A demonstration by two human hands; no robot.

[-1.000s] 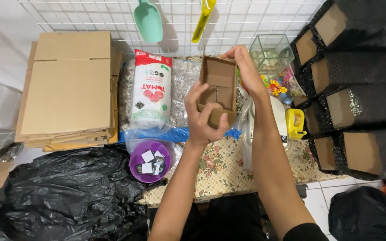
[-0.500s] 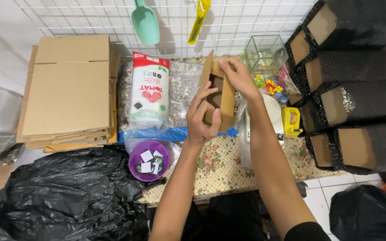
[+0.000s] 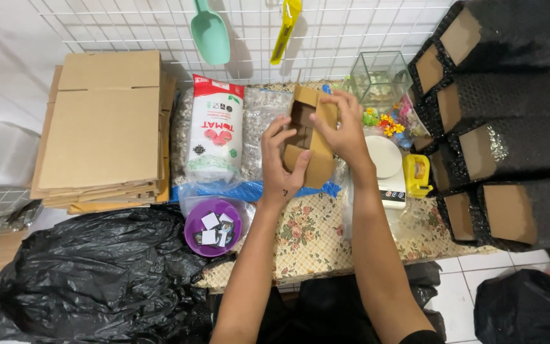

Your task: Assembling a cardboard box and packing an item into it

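A small brown cardboard box (image 3: 316, 162) is held up over the middle of the floral-cloth table (image 3: 307, 236), its flaps partly open. My left hand (image 3: 279, 167) grips its left side and lower end. My right hand (image 3: 344, 130) clasps its upper right edge, fingers curled over the flap. Behind the box lie a white bag with red print (image 3: 214, 130) and clear bags of pale granules (image 3: 262, 121).
Flat cardboard sheets (image 3: 106, 130) are stacked at left. A purple bowl with small cards (image 3: 213, 226) sits by a black plastic bag (image 3: 90, 274). A white scale (image 3: 386, 162), a yellow tape dispenser (image 3: 417, 173), a glass tank (image 3: 380, 76) and bubble-wrapped boxes (image 3: 510, 146) stand at right.
The box has been turned in my hands from facing me to edge-on, and my right hand has come down from its top onto its right side.
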